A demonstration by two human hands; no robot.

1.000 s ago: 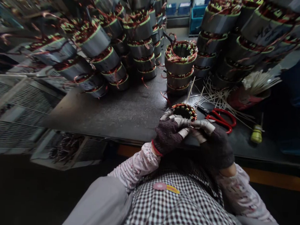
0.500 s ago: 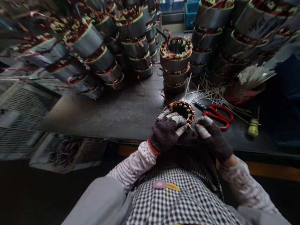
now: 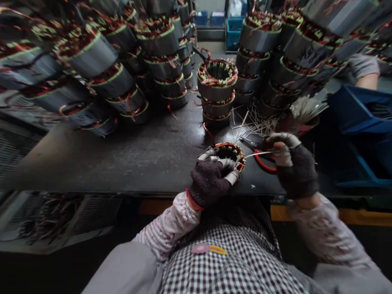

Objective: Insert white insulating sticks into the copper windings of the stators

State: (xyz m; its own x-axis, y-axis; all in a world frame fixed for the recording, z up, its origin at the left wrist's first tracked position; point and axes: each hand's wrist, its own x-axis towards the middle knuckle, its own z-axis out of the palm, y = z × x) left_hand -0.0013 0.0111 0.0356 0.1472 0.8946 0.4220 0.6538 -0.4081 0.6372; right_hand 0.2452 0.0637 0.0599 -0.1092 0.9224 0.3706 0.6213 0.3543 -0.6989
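My left hand (image 3: 211, 177), in a dark glove with taped fingertips, is wrapped round a small wound stator (image 3: 232, 151) with copper coils at the near edge of the dark workbench (image 3: 144, 153). My right hand (image 3: 292, 161), gloved the same way, is raised to the right of the stator and pinches a thin white strip (image 3: 258, 154) whose tip points at the stator's rim. Red-handled scissors (image 3: 262, 162) lie on the bench just under that hand.
Tall stacks of wound stators (image 3: 161, 47) crowd the back and left, with one short stack (image 3: 216, 90) in the middle. Loose white strips (image 3: 251, 121) and a red cup of strips (image 3: 305, 112) lie at the right. A blue crate (image 3: 364, 114) stands far right; another person's arm (image 3: 366, 71) shows behind it.
My right hand left the stator, moved up and to the right, and now holds a white strip toward it. The left hand keeps its grip. The view shifted to the right.
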